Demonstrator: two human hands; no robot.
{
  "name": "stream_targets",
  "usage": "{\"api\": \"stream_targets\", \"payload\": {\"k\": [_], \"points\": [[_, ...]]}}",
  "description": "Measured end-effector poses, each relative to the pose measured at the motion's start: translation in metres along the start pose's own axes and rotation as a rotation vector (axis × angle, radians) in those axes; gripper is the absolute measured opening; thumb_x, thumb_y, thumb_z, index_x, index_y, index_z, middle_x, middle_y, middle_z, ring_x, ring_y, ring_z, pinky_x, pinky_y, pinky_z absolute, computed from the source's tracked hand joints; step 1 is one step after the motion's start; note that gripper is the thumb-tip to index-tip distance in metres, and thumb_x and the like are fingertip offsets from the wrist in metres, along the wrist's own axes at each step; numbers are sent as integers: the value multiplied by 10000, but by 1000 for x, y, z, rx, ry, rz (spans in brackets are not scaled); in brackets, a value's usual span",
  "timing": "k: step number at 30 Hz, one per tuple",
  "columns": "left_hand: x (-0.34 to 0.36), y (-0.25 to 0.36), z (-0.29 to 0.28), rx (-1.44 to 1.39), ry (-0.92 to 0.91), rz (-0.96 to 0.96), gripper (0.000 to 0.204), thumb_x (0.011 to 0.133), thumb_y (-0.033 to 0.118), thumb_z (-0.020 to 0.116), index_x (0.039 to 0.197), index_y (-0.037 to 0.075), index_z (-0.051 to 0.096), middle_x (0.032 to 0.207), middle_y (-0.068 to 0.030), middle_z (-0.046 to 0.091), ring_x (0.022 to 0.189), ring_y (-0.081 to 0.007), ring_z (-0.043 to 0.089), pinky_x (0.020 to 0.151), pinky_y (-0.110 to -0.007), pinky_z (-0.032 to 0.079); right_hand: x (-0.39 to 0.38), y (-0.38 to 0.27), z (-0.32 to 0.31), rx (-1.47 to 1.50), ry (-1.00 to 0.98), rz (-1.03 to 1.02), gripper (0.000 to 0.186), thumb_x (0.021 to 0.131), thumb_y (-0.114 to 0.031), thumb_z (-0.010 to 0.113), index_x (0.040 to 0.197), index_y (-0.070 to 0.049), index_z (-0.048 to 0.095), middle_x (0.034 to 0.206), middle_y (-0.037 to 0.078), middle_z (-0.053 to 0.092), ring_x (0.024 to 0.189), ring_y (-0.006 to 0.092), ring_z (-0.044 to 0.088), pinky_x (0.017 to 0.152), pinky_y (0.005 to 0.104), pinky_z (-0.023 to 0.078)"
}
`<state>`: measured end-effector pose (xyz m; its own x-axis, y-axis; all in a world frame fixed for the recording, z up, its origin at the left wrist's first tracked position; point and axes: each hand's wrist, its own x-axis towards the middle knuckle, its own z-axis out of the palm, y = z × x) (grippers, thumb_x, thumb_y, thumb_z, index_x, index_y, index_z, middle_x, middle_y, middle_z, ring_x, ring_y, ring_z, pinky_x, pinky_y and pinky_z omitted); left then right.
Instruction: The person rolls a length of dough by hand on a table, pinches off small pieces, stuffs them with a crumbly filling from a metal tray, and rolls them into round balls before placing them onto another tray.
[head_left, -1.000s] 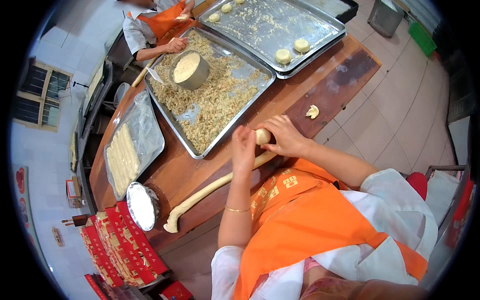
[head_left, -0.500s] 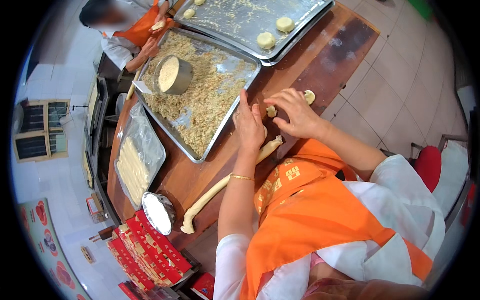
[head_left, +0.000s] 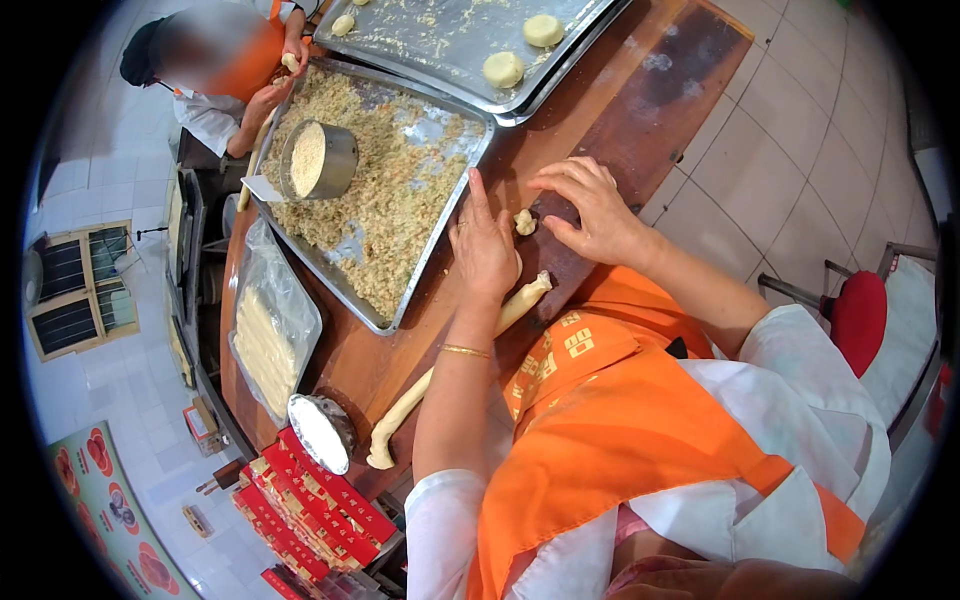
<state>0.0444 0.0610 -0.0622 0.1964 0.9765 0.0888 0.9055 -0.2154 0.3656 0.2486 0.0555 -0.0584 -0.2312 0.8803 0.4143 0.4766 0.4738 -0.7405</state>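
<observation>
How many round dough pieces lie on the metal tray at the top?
3 clearly visible: two round dough pieces near the closest corner, one toward the left; the tray leaves the picture, so others may be hidden.

Printing, three places.
Blocky yellow characters stood on the orange apron (head_left: 600,450), partly lost in folds; pale characters ran along the red boxes (head_left: 322,505); on the wall sign (head_left: 110,525), lettering beside pictures was too small to read.
</observation>
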Motion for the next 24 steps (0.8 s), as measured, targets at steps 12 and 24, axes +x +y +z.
{"api": "stream_targets", "payload": {"k": [12, 24], "points": [[-14, -20, 5, -640, 113, -122, 693, 986, 218, 530, 1558, 22, 193, 1451, -233, 452, 1328, -380, 449, 1119, -464, 315, 1, -23, -23, 14, 14, -88, 416, 774, -115, 696, 1184, -99, 627, 1240, 94, 563, 1198, 323, 486, 1031, 469, 378], [-56, -2, -19, -274, 59, -188, 785, 798, 198, 804, 1416, -61, 396, 1219, -236, 568, 1114, -366, 569, 957, -444, 473, 16, -36, 5, 19, -85, -167, 386, 783, -91, 689, 1166, -79, 641, 1227, 99, 586, 1188, 327, 491, 1050, 445, 378]]}}
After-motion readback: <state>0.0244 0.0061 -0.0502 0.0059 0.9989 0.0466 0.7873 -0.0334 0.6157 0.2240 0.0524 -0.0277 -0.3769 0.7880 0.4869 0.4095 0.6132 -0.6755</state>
